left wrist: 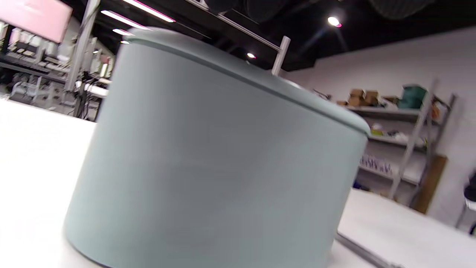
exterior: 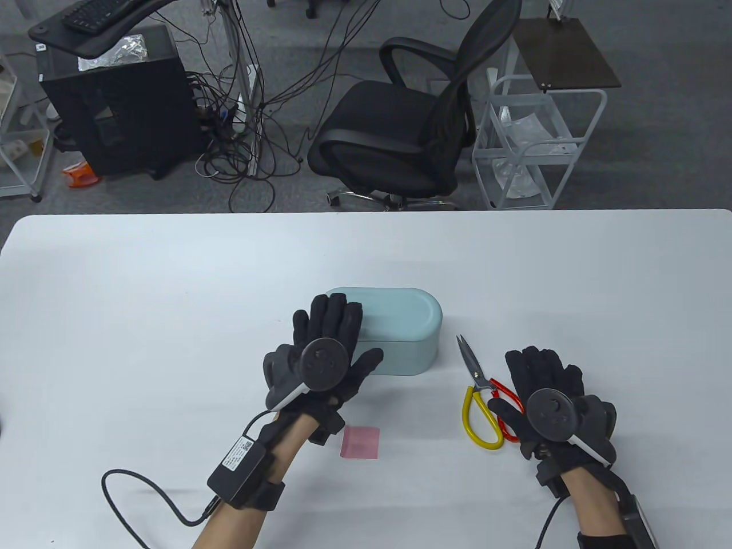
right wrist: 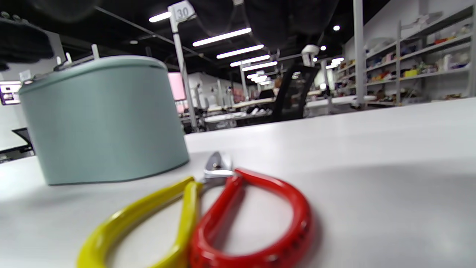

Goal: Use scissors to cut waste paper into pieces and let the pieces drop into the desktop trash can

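A pale green oval trash can point(exterior: 400, 326) with its lid closed stands mid-table; it fills the left wrist view point(left wrist: 223, 167) and shows at the left of the right wrist view point(right wrist: 104, 119). My left hand point(exterior: 334, 320) lies with straight fingers on the can's left end. A small pink paper point(exterior: 361, 442) lies flat near my left wrist. Scissors point(exterior: 477, 389) with one yellow and one red handle lie closed on the table right of the can, blades pointing away point(right wrist: 208, 216). My right hand point(exterior: 543, 372) hovers flat over the red handle and grips nothing.
The white table point(exterior: 143, 297) stretches out on both sides of the can. Beyond its far edge stand a black office chair point(exterior: 412, 137), a white wire cart point(exterior: 537, 148) and a black cabinet point(exterior: 114, 114) with cables. A cable point(exterior: 143, 492) trails from my left wrist.
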{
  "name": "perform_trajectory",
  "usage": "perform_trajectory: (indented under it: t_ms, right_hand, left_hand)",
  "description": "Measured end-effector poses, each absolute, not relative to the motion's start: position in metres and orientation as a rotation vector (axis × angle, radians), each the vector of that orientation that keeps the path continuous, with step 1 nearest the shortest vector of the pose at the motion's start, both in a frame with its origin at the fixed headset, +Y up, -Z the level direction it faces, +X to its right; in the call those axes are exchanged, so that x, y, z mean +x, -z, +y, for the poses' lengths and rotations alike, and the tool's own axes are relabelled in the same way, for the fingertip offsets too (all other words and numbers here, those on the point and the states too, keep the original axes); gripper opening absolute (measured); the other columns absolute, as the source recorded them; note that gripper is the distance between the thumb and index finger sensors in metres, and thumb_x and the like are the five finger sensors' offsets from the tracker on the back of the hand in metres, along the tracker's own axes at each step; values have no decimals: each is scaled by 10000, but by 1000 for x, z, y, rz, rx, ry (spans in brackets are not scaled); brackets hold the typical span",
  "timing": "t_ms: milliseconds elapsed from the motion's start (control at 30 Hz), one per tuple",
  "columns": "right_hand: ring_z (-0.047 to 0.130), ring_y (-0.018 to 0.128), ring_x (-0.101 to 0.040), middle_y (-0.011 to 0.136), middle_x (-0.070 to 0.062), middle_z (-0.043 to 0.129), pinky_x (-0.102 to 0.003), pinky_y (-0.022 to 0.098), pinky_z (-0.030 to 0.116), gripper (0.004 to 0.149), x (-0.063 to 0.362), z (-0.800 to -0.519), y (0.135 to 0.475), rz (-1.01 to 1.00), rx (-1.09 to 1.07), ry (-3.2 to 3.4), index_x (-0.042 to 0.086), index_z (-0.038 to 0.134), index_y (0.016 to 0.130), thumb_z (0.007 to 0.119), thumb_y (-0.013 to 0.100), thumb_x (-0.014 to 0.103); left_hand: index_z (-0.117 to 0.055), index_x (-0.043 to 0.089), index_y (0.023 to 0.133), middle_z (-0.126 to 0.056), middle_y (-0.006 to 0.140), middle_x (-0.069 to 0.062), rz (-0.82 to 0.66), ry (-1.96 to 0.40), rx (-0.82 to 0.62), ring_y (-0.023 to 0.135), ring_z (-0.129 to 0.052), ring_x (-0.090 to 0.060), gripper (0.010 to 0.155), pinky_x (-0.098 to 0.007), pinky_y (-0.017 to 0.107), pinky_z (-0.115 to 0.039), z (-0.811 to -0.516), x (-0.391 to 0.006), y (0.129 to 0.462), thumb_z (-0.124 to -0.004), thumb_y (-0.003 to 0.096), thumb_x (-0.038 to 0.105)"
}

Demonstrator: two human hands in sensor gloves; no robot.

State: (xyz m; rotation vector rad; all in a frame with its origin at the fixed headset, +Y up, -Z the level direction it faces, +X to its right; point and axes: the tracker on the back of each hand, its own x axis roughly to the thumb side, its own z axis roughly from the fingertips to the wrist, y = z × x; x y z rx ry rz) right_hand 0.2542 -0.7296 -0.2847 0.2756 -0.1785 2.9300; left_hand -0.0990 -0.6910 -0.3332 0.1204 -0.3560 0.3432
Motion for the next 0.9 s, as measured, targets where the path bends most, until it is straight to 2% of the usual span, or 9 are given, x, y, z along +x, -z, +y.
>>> perform_trajectory:
  t_ms: [100, 267, 467, 633, 900]
  right_hand:
    - [467, 1039, -478, 1156, -169, 506, -726, 708, 415, 842, 254, -730, 285, -178, 280, -2931, 231, 414, 1085, 525, 401, 710]
    - [466, 1040, -476, 1155, -170, 508, -726, 709, 415, 840, 253, -730, 285, -175, 282, -2932, 230, 416, 1085, 527, 403, 707]
    - [471, 1037, -479, 1154, -171, 512, -726, 708, 416, 839, 253, -730, 285, -168, 286, -2933, 229, 418, 1084, 528, 403, 707]
    - [472, 1037, -478, 1155, -170, 507, -725, 709, 417, 839, 252, -730, 284, -175, 287, -2932, 234, 392, 1087, 527, 404, 704]
    - [474, 1036, -479, 1156, -170, 503, -725, 708, 417, 841, 248, -734, 285, -147, 310, -2943, 236, 362, 1087, 521, 406, 703]
  left_hand:
    - [-387, 199, 1160, -320, 1251, -106, -394, -239, 93, 1145, -263, -406, 865, -633, 764, -223, -697, -79, 333, -575, 474, 692]
    - [-438, 209, 1155, -437, 1247, -87, -378, -87, 110, 1146, -415, -381, 860, -628, 766, -236, -702, -61, 330, -564, 466, 708]
    - [-405, 193, 1160, -409, 1249, -95, -370, -88, 82, 1145, -422, -387, 881, -641, 761, -241, -704, -59, 329, -562, 465, 712]
    - [-414, 174, 1154, -434, 1239, -124, -363, -9, 117, 1139, -452, -403, 888, -658, 756, -266, -705, -52, 326, -567, 461, 709]
    - [-416, 173, 1153, -428, 1239, -123, -353, -44, 147, 1142, -439, -402, 890, -669, 753, -288, -712, -52, 324, -583, 457, 702]
